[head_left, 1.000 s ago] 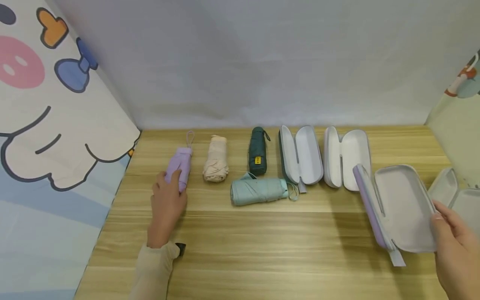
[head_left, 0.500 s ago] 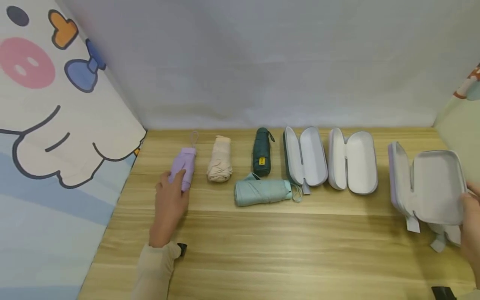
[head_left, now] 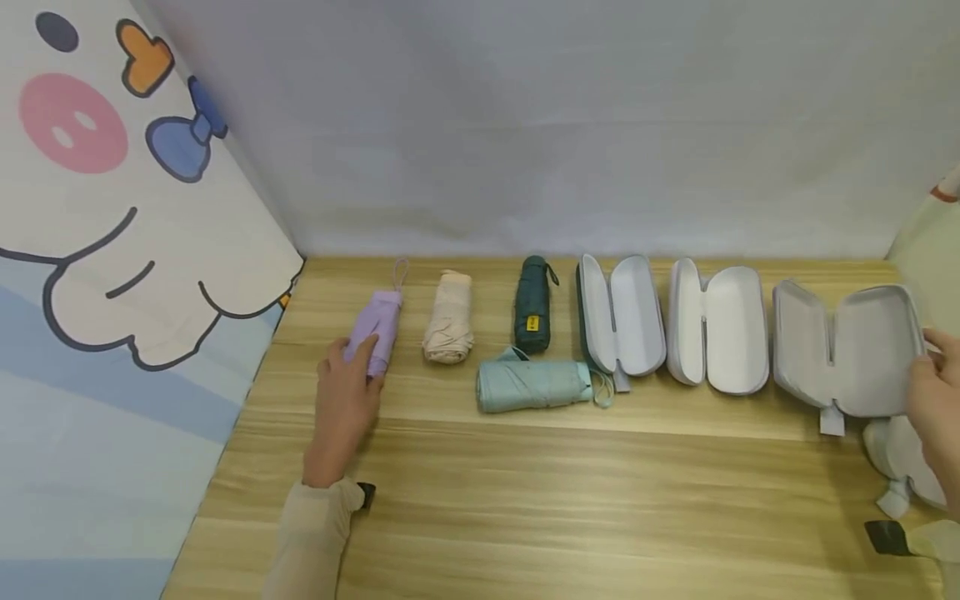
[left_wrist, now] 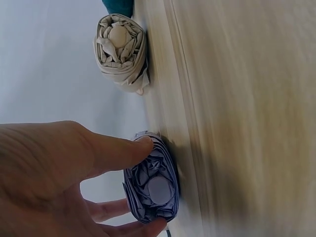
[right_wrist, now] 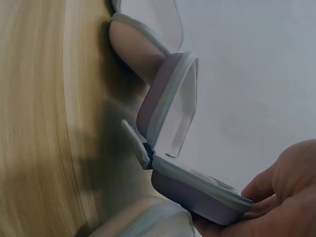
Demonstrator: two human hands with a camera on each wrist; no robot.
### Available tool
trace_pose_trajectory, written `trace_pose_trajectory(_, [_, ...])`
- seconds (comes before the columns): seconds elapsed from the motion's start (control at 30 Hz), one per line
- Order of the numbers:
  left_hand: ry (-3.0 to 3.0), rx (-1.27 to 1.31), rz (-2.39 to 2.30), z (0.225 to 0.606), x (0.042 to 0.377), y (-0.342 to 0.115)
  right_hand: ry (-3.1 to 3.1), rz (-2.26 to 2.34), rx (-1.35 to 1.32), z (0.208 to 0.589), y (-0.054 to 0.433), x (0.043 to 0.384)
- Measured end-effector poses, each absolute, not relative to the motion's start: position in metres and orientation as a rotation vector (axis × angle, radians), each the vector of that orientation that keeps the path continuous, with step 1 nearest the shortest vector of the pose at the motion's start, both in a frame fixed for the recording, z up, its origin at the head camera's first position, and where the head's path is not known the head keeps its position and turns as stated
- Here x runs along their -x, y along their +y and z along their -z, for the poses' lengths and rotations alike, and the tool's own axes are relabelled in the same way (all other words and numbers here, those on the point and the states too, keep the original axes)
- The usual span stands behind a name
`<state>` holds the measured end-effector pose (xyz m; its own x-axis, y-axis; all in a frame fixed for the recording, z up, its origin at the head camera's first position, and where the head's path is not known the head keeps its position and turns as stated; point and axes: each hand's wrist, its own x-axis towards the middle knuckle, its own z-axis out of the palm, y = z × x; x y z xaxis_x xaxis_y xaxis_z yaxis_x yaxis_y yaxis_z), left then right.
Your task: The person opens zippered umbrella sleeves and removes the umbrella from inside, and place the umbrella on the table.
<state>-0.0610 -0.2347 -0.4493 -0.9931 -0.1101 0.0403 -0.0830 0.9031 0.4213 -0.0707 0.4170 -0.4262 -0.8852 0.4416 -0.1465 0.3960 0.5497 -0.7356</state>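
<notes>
On the left of the table, my left hand [head_left: 347, 408] grips the lower end of a folded lilac umbrella [head_left: 377, 321], its wrist loop pointing to the back. In the left wrist view, thumb and fingers close around the umbrella's rolled end [left_wrist: 157, 185]. At the far right, my right hand [head_left: 937, 400] pinches the right rim of an open purple zip case [head_left: 873, 350] with a pale lining. The right wrist view shows this case [right_wrist: 197, 192] held tilted above the tabletop, its two halves spread at the hinge.
A beige umbrella [head_left: 450, 321], a dark green umbrella [head_left: 532, 308] and a mint umbrella [head_left: 534, 385] lie mid-table. Two open cases stand right of them, one dark green [head_left: 637, 317], one pale [head_left: 737, 329]. Another open case [head_left: 907, 454] sits at the front right. A grey backdrop [head_left: 525, 125] closes the rear.
My right hand has carried the purple case back and down, into line beside the other open cases. The left hand stays on the lilac umbrella. The head view has shifted slightly right.
</notes>
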Motion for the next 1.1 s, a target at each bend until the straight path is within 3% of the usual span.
trace_pose_trajectory(0.27, [-2.968, -0.111, 0.598, 0.449, 0.055, -0.239, -2.945, -1.082, 0.577, 0.401, 0.393, 0.08])
trace_pose_trajectory(0.6, [-2.909, -0.124, 0.655, 0.442, 0.037, -0.237, -3.133, -0.875, 0.401, 0.406, 0.395, 0.086])
trace_pose_trajectory(1.1, [-2.999, -0.126, 0.62, 0.445, 0.039, -0.237, -2.915, -0.848, 0.35, 0.402, 0.372, 0.054])
